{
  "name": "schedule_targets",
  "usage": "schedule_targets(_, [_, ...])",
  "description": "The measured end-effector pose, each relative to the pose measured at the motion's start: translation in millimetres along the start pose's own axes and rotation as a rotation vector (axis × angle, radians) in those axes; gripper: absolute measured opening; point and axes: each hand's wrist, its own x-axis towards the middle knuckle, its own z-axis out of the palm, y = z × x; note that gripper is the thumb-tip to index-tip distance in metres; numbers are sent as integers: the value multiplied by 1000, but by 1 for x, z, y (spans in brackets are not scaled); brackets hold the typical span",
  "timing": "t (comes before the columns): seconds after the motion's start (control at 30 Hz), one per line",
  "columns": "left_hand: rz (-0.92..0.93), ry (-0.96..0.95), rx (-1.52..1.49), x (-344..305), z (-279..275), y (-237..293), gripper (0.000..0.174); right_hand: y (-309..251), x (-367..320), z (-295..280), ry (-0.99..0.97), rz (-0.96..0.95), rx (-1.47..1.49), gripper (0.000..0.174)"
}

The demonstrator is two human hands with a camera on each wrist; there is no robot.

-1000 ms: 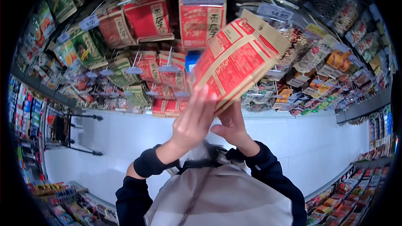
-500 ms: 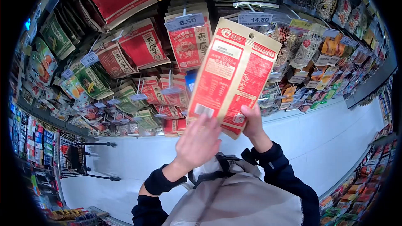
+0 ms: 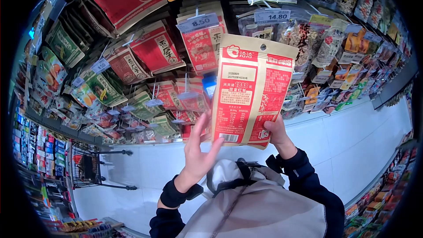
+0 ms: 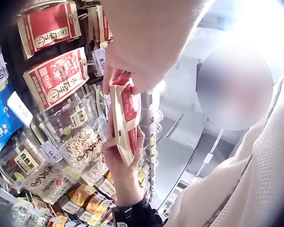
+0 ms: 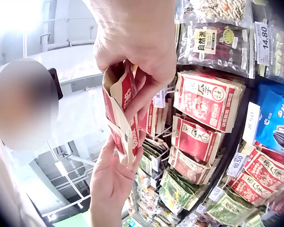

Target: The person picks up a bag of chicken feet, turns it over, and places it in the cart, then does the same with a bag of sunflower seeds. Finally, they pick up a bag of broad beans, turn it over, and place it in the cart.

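A red and tan paper packet of sunflower seeds (image 3: 240, 92) is held up before the shelf, its printed back toward the head camera. My right hand (image 3: 280, 136) grips its lower right edge, thumb on the printed side and fingers behind. At the lower left corner is my left hand (image 3: 198, 154), fingers spread and fairly straight, thumb close to the barcode. In the right wrist view the left hand (image 5: 111, 182) has its palm turned up beneath the packet's edge, with fingers and thumb along either side.
Matching red packets (image 3: 156, 48) hang on hooks behind, near an 8.50 price tag (image 3: 198, 22). Clear bags of dried goods (image 3: 304, 39) hang to the right. A shopping cart (image 3: 86, 165) stands on the white floor (image 3: 326, 143) at left, with another shelf (image 3: 379, 198) at lower right.
The packet has turned from a slanted, tipped position to nearly upright, facing the head camera. My left hand has moved from its lower printed face to the left edge. My right hand keeps its grip.
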Motion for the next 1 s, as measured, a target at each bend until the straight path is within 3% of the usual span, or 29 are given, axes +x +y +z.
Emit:
schedule_targets(0.13, [12,23,16,10,3,9,64,6,-3,-4,-23,8,-69,50])
schedule_targets(0.23, [250,81,470,27,1,16,64,8,-4,-4,-63,-8,-157,47])
schedule_targets(0.37, [268,150,616,36,5,24,62,6,-6,2,-89,-9,-165,46])
schedule_targets(0.63, [178,93,657,36,16,28,62,7,-6,-1,-115,-3,-208,55])
schedule_targets(1.0, [167,115,621,34,15,19,77,13,-3,-9,-116,52,-170,58])
